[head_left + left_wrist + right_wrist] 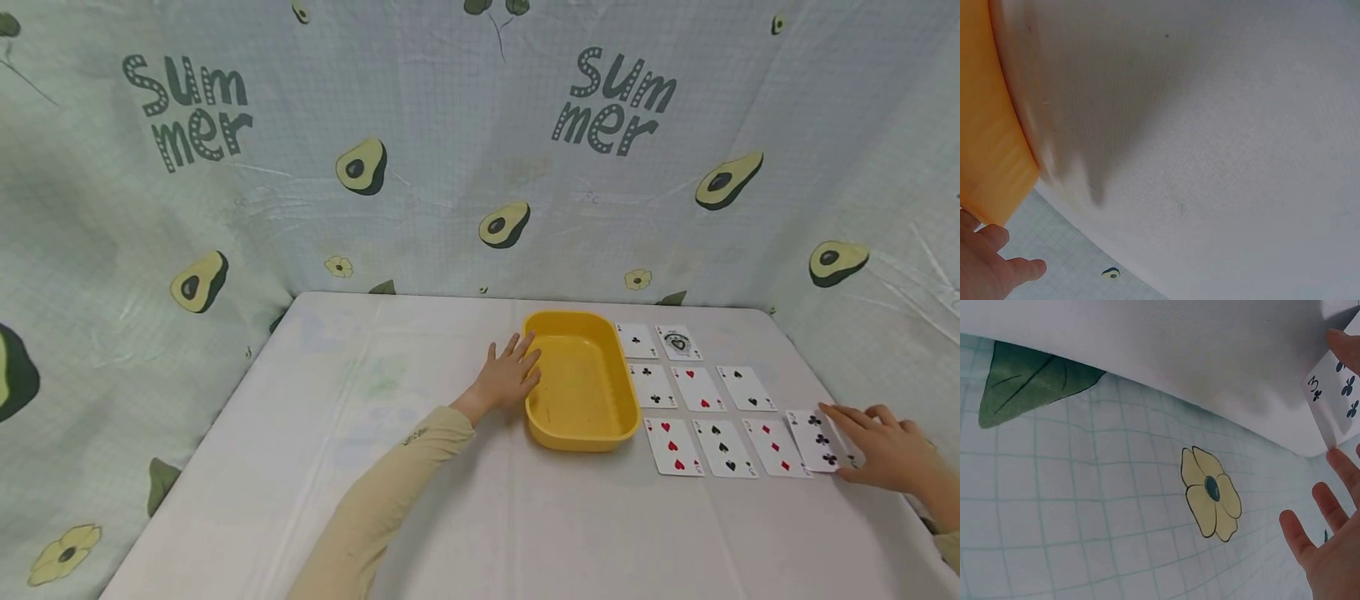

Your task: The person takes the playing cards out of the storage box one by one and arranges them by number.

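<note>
My left hand (504, 379) rests its spread, straight fingers on the left rim of a yellow plastic tray (585, 440). In the left wrist view the fingertips (996, 236) are right at the tray's outer wall (997, 137). At the far right of the table, my right hand (892, 450) pinches a three of clubs playing card (813, 437) by its right side, between thumb and index finger. The right wrist view shows this card (1333, 403) tilted, its other fingers spread below. The card's left edge overlaps the three of diamonds (776, 450) in the head view.
Face-up cards lie in rows right of the tray: an ace of clubs (637, 342) and an ornate ace (678, 343) at the back, twos such as the two of hearts (697, 389) in the middle, threes in front. A patterned cloth wall (435, 250) bounds the white table (555, 533).
</note>
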`<state>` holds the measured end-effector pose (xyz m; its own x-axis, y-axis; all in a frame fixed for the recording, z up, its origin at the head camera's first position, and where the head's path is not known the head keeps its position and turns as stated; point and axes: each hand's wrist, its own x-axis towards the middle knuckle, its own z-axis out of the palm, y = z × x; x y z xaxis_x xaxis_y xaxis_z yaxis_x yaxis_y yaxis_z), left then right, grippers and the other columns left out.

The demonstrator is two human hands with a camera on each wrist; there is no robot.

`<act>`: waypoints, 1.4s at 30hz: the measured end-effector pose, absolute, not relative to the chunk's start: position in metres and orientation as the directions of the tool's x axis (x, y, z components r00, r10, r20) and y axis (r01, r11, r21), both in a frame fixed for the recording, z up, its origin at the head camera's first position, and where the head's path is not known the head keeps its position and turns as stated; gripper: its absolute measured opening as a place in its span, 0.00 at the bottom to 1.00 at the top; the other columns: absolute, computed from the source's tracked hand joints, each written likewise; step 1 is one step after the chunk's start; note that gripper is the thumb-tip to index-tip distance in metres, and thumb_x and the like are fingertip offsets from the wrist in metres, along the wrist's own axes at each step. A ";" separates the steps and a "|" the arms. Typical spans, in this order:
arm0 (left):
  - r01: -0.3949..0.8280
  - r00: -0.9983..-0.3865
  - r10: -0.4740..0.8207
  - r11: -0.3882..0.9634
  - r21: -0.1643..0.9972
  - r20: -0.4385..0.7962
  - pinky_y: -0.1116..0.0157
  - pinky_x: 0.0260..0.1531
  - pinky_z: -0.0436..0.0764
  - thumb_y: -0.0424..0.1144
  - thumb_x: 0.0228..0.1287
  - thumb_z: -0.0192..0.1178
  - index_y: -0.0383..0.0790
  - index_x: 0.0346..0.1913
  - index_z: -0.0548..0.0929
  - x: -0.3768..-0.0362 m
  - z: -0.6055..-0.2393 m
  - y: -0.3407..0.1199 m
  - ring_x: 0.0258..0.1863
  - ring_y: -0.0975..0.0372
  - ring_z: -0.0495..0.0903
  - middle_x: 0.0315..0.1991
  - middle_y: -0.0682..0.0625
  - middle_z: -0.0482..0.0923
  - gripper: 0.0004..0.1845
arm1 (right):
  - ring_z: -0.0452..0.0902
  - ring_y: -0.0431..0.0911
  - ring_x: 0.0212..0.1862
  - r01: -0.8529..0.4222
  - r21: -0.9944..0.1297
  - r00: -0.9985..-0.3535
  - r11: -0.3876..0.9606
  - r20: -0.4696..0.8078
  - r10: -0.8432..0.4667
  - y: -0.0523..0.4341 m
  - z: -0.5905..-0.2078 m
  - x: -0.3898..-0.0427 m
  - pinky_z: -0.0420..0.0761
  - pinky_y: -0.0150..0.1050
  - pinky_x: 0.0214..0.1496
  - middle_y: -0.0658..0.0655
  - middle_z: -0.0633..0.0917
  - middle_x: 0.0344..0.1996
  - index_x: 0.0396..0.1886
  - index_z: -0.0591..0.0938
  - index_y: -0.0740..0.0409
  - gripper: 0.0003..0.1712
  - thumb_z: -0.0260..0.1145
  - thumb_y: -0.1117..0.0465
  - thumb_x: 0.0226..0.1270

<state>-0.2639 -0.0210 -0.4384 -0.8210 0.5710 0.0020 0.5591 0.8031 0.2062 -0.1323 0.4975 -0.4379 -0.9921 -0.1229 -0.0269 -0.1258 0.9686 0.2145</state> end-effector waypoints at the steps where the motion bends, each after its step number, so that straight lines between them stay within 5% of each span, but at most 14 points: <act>1: 0.559 -0.821 0.571 0.803 0.208 0.001 0.41 0.62 0.49 0.49 0.70 0.34 0.45 0.67 0.58 -0.264 -0.438 -0.021 0.71 0.52 0.42 0.72 0.50 0.40 0.26 | 0.59 0.62 0.44 -0.131 0.223 -0.991 0.966 -0.028 -0.128 0.499 -0.438 -0.132 0.64 0.60 0.41 0.68 0.72 0.46 0.68 0.50 0.54 0.66 0.75 0.46 0.27; 9: 0.554 -0.825 0.566 0.810 0.192 -0.007 0.42 0.62 0.48 0.49 0.70 0.34 0.45 0.67 0.58 -0.263 -0.438 -0.020 0.71 0.52 0.42 0.72 0.51 0.39 0.26 | 0.65 0.57 0.40 -0.206 0.311 -0.976 0.928 0.004 -0.218 0.510 -0.434 -0.130 0.67 0.55 0.35 0.63 0.78 0.43 0.69 0.30 0.41 0.77 0.75 0.45 0.25; 42: 0.562 -0.821 0.572 0.807 0.181 0.000 0.42 0.62 0.50 0.49 0.70 0.34 0.45 0.67 0.58 -0.262 -0.438 -0.021 0.71 0.51 0.43 0.72 0.50 0.40 0.26 | 0.65 0.58 0.41 -0.192 0.307 -0.981 0.932 -0.021 -0.195 0.512 -0.436 -0.130 0.67 0.57 0.37 0.64 0.78 0.43 0.68 0.28 0.43 0.77 0.74 0.43 0.28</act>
<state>-0.2620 -0.0207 -0.4377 -0.8205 0.5716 -0.0005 0.5621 0.8071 0.1807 -0.1301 0.5116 -0.4364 -0.9806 -0.1950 -0.0213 -0.1920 0.9321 0.3072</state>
